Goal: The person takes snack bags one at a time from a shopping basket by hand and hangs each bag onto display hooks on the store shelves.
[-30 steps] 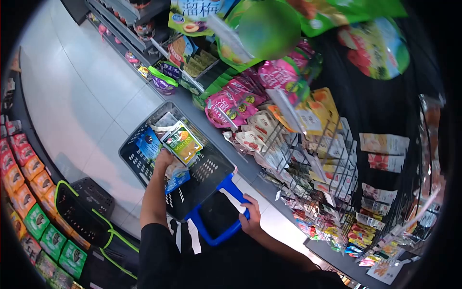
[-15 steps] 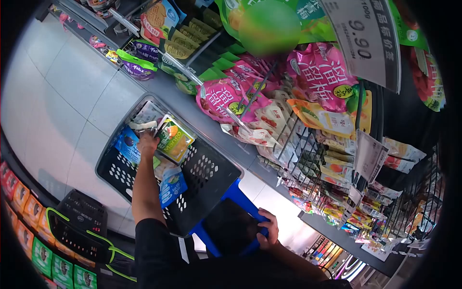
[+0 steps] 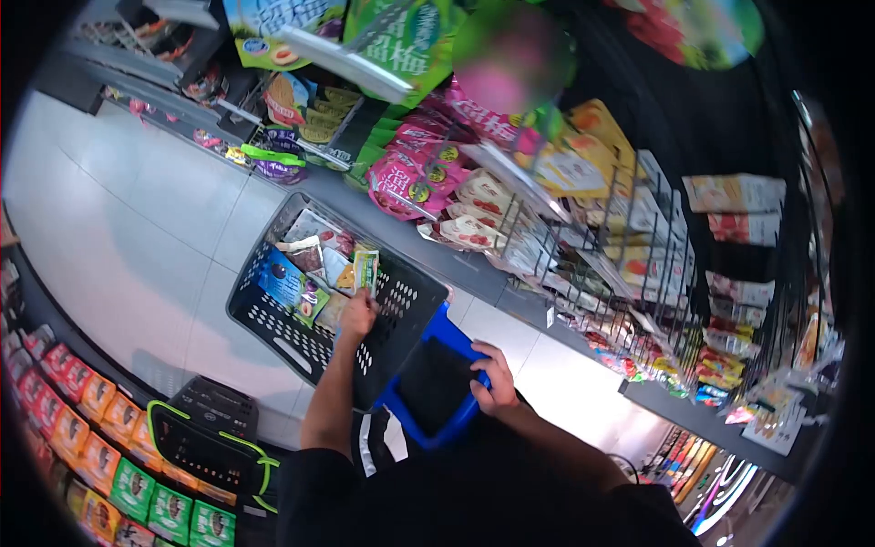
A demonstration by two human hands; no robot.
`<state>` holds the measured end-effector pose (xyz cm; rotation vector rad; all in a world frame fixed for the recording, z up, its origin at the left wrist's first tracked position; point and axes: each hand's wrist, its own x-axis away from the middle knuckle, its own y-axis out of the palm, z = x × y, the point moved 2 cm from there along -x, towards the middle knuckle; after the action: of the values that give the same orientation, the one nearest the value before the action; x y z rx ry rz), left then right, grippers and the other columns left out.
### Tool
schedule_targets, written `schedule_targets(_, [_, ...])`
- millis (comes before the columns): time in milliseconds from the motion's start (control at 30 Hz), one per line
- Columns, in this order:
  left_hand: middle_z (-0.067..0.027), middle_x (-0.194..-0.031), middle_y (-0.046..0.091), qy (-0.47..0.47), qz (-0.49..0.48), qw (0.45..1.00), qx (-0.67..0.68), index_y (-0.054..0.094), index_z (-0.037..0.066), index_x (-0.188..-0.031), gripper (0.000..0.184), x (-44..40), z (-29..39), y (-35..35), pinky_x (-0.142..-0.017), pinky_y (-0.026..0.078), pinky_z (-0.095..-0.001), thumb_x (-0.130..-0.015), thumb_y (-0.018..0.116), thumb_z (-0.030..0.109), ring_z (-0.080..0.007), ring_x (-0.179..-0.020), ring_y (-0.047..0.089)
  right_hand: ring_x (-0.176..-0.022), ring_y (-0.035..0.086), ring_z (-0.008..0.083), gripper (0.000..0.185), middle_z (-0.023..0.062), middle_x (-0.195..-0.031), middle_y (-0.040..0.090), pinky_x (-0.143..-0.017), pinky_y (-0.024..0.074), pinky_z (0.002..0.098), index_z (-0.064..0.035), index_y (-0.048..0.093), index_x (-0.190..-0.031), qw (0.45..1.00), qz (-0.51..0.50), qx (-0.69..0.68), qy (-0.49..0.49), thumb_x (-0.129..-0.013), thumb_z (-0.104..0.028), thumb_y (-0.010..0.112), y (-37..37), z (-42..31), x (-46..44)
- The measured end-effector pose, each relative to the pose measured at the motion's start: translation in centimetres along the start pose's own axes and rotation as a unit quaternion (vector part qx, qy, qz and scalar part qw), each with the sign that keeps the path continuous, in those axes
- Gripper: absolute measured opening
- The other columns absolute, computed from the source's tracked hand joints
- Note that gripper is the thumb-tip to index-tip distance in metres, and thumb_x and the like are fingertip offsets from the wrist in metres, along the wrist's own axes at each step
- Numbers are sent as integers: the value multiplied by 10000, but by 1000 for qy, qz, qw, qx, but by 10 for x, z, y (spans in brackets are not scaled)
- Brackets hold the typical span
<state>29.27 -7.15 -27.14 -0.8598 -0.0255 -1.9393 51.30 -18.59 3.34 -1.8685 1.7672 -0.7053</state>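
My left hand (image 3: 358, 314) is inside the dark grey shopping basket (image 3: 244, 294), fingers closed on the lower end of a green-and-yellow mango snack bag (image 3: 365, 267). That bag stands partly turned on edge. Beside it lie a blue snack bag (image 3: 280, 276), a small brown-and-white pouch (image 3: 307, 254) and a green packet (image 3: 313, 301). My right hand (image 3: 493, 378) curls over the side of the basket's blue handle (image 3: 437, 424).
Shelves along the right carry pink snack bags (image 3: 410, 178) and wire racks (image 3: 629, 237) of packets. At lower left, a second black basket with green handles (image 3: 214, 415) stands near boxed goods (image 3: 96, 401). Pale floor tiles (image 3: 146, 210) run alongside.
My left hand has drawn back toward me and right within the basket, and the mango bag is now turned on edge. The view has shifted; my right hand stays at the blue handle.
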Motion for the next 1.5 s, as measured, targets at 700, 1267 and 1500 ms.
schedule_targets(700, [-47, -651, 599, 272, -184, 942, -75, 541, 3, -835, 70, 330, 437, -85, -559, 446, -261, -880, 572, 47, -68, -613, 556, -1392, 383, 373, 989, 209, -1517, 372, -1156, 315, 406, 0, 240, -1510, 986, 71, -128, 83, -783, -365, 803, -150, -26, 71])
schedule_targets(1267, [-162, -1196, 650, 204, -85, 972, -75, 592, -6, -1146, 437, 222, 365, 77, -958, 461, -447, -999, 538, 403, -296, -1077, 623, -972, 636, 109, 342, 55, -1097, 697, -874, 512, 285, 22, 646, -1187, 777, 215, -574, 146, -898, -142, 726, -197, 25, 234])
schedule_targets(1500, [-314, -1151, 609, 171, 38, 921, -348, 410, -17, -1248, 682, 231, 260, 75, -955, 461, -502, -756, 787, 266, -485, -1101, 579, -1051, 621, 138, 380, 65, -1178, 664, -915, 499, 303, 18, 579, -1264, 706, 299, -631, 121, -926, -122, 678, -195, 42, 267])
